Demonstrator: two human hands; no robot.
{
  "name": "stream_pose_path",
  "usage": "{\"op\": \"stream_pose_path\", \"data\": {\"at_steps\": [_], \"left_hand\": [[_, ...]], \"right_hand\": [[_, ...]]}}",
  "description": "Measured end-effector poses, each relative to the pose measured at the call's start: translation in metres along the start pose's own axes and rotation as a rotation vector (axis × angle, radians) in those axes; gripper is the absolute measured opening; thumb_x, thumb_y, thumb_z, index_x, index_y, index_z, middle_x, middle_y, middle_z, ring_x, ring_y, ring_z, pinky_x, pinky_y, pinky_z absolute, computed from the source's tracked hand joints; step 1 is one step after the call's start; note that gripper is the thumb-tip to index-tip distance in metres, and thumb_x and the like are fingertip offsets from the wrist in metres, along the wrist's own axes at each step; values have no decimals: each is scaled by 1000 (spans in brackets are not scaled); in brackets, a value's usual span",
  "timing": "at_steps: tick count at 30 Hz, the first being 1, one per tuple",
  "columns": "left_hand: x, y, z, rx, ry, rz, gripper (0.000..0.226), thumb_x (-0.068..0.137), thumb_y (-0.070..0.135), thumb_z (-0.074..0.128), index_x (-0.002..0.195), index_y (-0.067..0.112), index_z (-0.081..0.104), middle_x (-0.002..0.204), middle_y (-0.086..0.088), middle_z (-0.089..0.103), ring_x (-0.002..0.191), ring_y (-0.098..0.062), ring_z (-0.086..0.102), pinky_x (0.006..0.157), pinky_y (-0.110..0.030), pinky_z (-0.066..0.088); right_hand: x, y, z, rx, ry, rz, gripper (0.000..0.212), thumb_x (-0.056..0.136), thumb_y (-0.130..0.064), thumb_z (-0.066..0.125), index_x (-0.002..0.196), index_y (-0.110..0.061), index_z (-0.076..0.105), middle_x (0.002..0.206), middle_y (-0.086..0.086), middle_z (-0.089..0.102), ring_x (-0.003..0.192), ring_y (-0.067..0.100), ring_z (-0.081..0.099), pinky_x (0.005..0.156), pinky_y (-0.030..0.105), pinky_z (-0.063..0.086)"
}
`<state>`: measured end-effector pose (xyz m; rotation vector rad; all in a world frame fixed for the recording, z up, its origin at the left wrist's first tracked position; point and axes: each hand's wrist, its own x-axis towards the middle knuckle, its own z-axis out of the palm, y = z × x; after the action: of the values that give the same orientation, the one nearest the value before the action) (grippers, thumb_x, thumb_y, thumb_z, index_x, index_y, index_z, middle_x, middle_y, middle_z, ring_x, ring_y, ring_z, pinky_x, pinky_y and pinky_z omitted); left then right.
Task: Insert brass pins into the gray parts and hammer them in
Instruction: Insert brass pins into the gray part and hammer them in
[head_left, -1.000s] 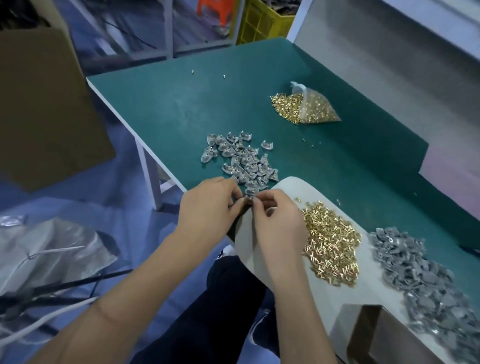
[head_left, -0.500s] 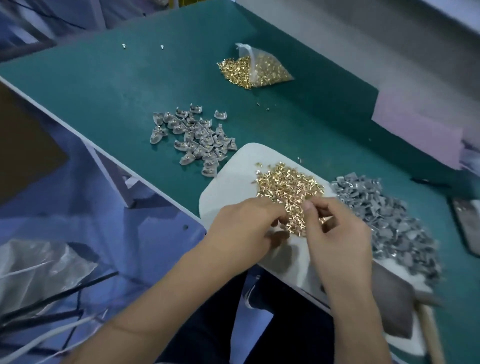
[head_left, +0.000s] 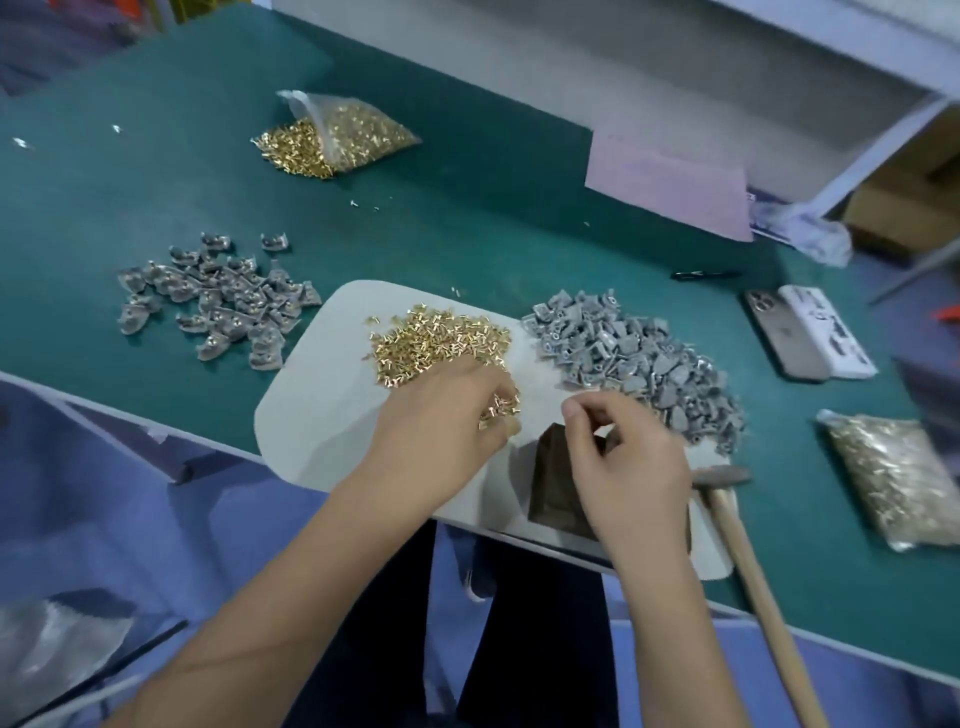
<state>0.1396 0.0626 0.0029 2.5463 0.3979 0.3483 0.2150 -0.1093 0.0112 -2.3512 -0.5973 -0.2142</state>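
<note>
1. Reaching into the near edge of the brass pins, the left hand has its fingers curled down among them; whether that grip holds a pin cannot be told.
2. The right hand hovers over a dark block, thumb and forefinger pinched together on something too small to tell.
3. Loose gray parts lie piled just right of the pins on a white mat on the green bench.
4. A second heap of gray parts lies left of the mat.
5. A hammer rests by the right hand.

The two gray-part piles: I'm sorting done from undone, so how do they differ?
The left gray pile lies spread thin on the green table; the right gray pile is heaped thick, partly on the white board. The left pile looks smaller. Both hold similar small gray parts.
</note>
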Motion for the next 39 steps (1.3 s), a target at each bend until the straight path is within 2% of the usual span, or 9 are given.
{"op": "stream_pose_path", "data": {"at_steps": [4,8,11,19,24,30,35,37,39], "left_hand": [[9,5,9,124,-70,-8,35,95,49,56,130,43,57,112,10,53,113,-16,51,80,-33,45],[15,9,12,188,-41,-13,25,99,47,51,118,43,66,103,13,53,108,-12,51,69,-28,40],[17,8,12,226,-23,6,23,98,48,53,112,39,68,104,13,56,110,-10,50,71,-29,46],[25,8,15,380,-34,120,30,101,51,44,113,35,66,107,12,56,111,-9,46,63,-25,36],[28,7,14,437,15,228,30,104,39,44,106,29,72,98,9,58,103,-15,52,58,-26,33],[28,6,15,378,62,202,20,102,32,54,103,23,72,98,5,60,100,-18,54,59,-33,49],[21,16,12,209,114,115,19,102,32,48,99,26,66,99,10,56,99,-13,51,60,-32,45],[19,22,11,94,121,66,22,103,37,43,95,27,61,96,12,53,95,-10,50,60,-30,41],[19,27,11,202,118,60,23,102,36,43,94,24,62,95,10,54,95,-12,52,57,-29,36]], "right_hand": [[-1,-2,1,-49,19,-10,5,95,-32,66,95,-32,71,93,-16,70,82,10,62,65,30,47],[-1,-3,1,-55,28,-14,5,95,-31,67,95,-31,72,95,-16,70,84,11,63,66,31,49],[-1,-2,1,-43,44,-26,4,95,-30,68,95,-31,72,94,-15,70,82,11,63,65,30,47],[-2,0,3,-31,69,-43,5,95,-33,67,94,-31,71,92,-14,69,80,10,61,62,29,43],[-3,0,2,-23,70,-59,4,95,-32,67,95,-30,71,91,-14,70,81,10,61,62,29,42],[1,9,-4,333,66,45,8,97,-23,67,95,-26,74,86,-15,71,79,10,65,72,32,53],[5,13,-9,542,87,137,13,97,-20,67,91,-29,74,80,-15,70,76,5,64,69,16,47],[6,13,-10,558,73,128,14,98,-20,68,90,-31,74,79,-15,69,76,6,63,69,15,46],[6,12,-10,544,61,101,15,97,-20,68,90,-32,73,81,-13,70,78,7,64,71,17,47]]}}
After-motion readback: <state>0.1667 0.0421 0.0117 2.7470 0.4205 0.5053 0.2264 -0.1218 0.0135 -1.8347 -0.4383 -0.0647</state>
